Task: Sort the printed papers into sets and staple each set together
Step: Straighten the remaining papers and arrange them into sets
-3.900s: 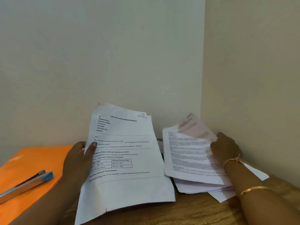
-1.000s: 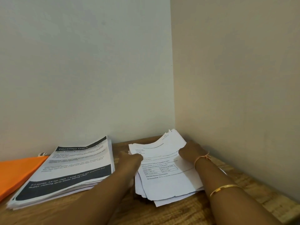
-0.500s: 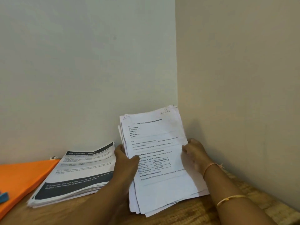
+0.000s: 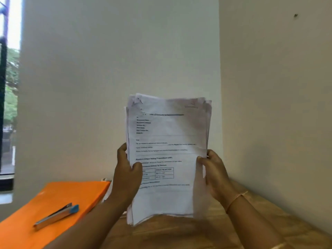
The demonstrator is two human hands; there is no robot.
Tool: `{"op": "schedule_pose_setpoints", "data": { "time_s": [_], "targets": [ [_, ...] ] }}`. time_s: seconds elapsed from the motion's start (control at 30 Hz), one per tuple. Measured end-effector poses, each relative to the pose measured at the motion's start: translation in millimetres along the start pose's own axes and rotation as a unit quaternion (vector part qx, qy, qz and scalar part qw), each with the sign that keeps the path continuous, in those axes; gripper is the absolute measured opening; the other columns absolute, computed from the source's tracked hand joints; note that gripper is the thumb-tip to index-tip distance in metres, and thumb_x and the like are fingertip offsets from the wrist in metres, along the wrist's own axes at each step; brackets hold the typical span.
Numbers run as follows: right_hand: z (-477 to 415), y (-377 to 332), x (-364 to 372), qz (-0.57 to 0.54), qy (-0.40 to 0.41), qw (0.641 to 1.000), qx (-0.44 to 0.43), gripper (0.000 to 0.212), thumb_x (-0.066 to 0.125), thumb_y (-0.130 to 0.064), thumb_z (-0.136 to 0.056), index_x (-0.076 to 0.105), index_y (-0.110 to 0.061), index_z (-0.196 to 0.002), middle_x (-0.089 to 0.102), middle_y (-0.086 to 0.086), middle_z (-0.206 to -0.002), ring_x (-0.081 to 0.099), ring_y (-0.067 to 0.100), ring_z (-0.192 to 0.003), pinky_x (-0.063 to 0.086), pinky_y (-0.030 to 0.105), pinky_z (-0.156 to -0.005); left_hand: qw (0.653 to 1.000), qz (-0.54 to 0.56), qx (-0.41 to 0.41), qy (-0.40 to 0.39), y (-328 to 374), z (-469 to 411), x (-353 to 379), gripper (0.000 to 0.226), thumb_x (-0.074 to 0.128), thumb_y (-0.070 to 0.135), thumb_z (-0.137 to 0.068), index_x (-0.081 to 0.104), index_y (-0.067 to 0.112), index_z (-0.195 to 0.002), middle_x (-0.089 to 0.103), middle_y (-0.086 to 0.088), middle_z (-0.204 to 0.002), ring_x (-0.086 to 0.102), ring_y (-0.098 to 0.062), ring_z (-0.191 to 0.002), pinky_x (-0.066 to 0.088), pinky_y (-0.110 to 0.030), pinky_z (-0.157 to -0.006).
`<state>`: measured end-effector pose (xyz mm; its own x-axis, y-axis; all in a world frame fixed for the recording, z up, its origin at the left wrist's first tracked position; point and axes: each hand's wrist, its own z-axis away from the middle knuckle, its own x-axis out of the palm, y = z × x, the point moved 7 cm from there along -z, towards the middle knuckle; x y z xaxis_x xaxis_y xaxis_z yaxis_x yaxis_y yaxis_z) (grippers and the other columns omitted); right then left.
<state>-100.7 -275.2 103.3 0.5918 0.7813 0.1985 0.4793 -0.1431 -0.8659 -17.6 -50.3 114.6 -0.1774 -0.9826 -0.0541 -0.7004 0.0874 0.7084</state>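
Your left hand (image 4: pixel 128 174) and right hand (image 4: pixel 213 174) grip the stack of printed papers (image 4: pixel 168 155) by its side edges, upright above the wooden table (image 4: pixel 179 234), stapler (image 4: pixel 56 216) lying on the orange folder (image 4: pixel 59 196).

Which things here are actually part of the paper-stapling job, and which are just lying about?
Part of the job: printed papers, gripped upright by the left hand and right hand; stapler.
Just lying about: orange folder under the stapler; wooden table; window.

Front of the paper stack (image 4: pixel 167 151): heading "Unique Selling Propositions (USP)"; other print illegible.
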Motion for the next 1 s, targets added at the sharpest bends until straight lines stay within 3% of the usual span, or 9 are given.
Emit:
{"op": "schedule_pose_setpoints", "data": {
  "time_s": [0.07,0.2,0.43,0.5,0.6,0.7,0.9,1.0],
  "targets": [
    [3.8,-5.1,7.4,0.007,-0.010,1.000,-0.023,0.006,0.054,-0.018,-0.093,0.057,-0.015,-0.098,0.066,0.011,-0.100,0.063,0.028,-0.089,0.051,0.043,-0.082,1.000,0.015,-0.005,-0.025,-1.9,0.8,-8.3,0.051,0.043,-0.002,-0.094,0.025,0.022,-0.135,0.052,0.013,-0.099,0.057,-0.002,-0.085,0.050,-0.012,-0.060],
    [10.4,1.0,14.3,0.023,-0.013,0.999,-0.019,0.021,0.056,-0.029,-0.093,0.056,-0.013,-0.107,0.065,0.010,-0.100,0.063,0.023,-0.086,0.050,0.033,-0.072,0.998,0.016,-0.013,-0.057,-11.2,7.0,-20.1,0.054,0.048,0.003,-0.094,0.019,0.034,-0.129,0.052,0.006,-0.104,0.061,-0.009,-0.089,0.055,-0.015,-0.061],
    [14.0,10.9,15.1,0.051,-0.003,0.999,-0.017,0.011,0.053,-0.023,-0.095,0.062,-0.017,-0.099,0.069,0.010,-0.103,0.064,0.028,-0.096,0.052,0.043,-0.088,0.999,-0.004,0.001,-0.048,-12.2,10.7,-15.5,0.047,0.041,0.002,-0.097,0.023,0.029,-0.132,0.051,0.017,-0.101,0.059,-0.003,-0.083,0.052,-0.009,-0.061],
    [13.5,10.2,12.6,0.061,0.008,0.998,-0.023,0.012,0.049,-0.017,-0.096,0.061,-0.020,-0.094,0.069,0.007,-0.101,0.064,0.025,-0.094,0.053,0.037,-0.084,0.999,-0.015,0.008,-0.040,-10.6,10.3,-12.8,0.041,0.039,0.001,-0.097,0.029,0.024,-0.129,0.049,0.018,-0.100,0.055,0.001,-0.084,0.049,-0.005,-0.061],
    [14.8,7.7,12.9,0.053,0.000,0.998,-0.034,0.016,0.047,-0.012,-0.097,0.060,-0.023,-0.094,0.068,-0.004,-0.099,0.062,0.012,-0.090,0.047,0.022,-0.075,0.999,-0.001,-0.011,-0.038,-15.7,9.3,-9.0,0.029,0.043,0.007,-0.097,0.037,0.022,-0.122,0.055,0.012,-0.103,0.060,-0.009,-0.092,0.050,-0.007,-0.060],
    [15.6,7.5,16.8,0.050,-0.019,0.998,-0.032,0.017,0.049,-0.012,-0.096,0.061,-0.022,-0.103,0.068,-0.002,-0.102,0.064,0.015,-0.095,0.049,0.024,-0.076,0.999,-0.026,-0.005,-0.033,-14.8,9.9,-5.6,0.027,0.048,0.013,-0.096,0.040,0.019,-0.121,0.057,0.004,-0.108,0.059,-0.005,-0.087,0.049,-0.006,-0.059],
    [18.4,2.1,17.2,0.084,-0.007,0.996,-0.041,0.023,0.047,-0.005,-0.094,0.060,-0.024,-0.094,0.068,0.001,-0.101,0.063,0.022,-0.096,0.050,0.037,-0.089,0.998,-0.058,0.008,-0.010,-9.6,10.0,-7.7,0.024,0.042,0.006,-0.098,0.041,0.013,-0.121,0.055,0.006,-0.103,0.054,0.003,-0.078,0.046,-0.003,-0.055],
    [21.6,-9.1,15.5,0.074,-0.005,0.995,-0.065,0.022,0.047,-0.005,-0.094,0.061,-0.023,-0.095,0.068,-0.002,-0.096,0.062,0.016,-0.088,0.051,0.027,-0.075,0.999,-0.040,0.021,0.008,-4.6,11.2,-13.4,0.020,0.047,0.008,-0.096,0.043,0.019,-0.112,0.057,0.013,-0.095,0.058,-0.001,-0.077,0.048,-0.006,-0.055]
  ]
}}
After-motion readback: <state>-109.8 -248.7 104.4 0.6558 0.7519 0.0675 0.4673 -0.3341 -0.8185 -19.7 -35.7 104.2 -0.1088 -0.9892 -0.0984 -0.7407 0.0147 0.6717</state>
